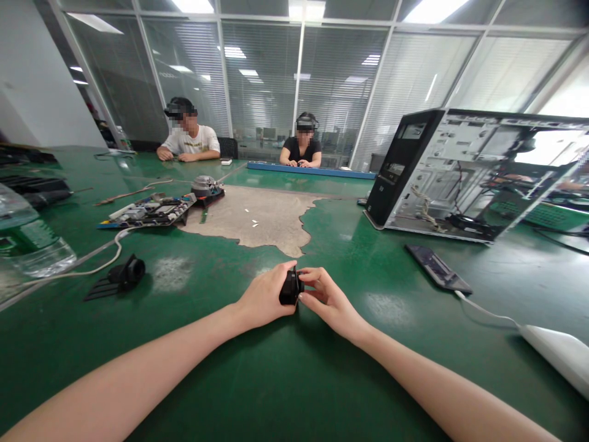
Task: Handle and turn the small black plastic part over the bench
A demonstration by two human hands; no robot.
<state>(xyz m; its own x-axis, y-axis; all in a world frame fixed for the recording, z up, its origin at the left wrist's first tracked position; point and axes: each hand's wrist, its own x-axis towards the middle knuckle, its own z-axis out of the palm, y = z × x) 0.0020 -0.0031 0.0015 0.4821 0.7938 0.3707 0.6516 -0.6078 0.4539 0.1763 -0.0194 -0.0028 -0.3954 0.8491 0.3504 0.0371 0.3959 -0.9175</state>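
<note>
A small black part (289, 290) is held just above the green table (276, 380), near the middle of the view. My left hand (264, 296) wraps round its left side, thumb and fingers closed on it. The fingertips of my right hand (327, 299) pinch the round right end of the same part. Left of my hands lies another black part (129, 271) with a round collar and flat slats. What the black part is exactly is too small to tell.
An open computer case (409, 178) stands at the right, with a phone (437, 268) and white power bank (559, 353) before it. Left are a bottle (32, 239), a circuit board (151, 212) and a cable. Brown sheet (262, 215) lies ahead; two people sit beyond.
</note>
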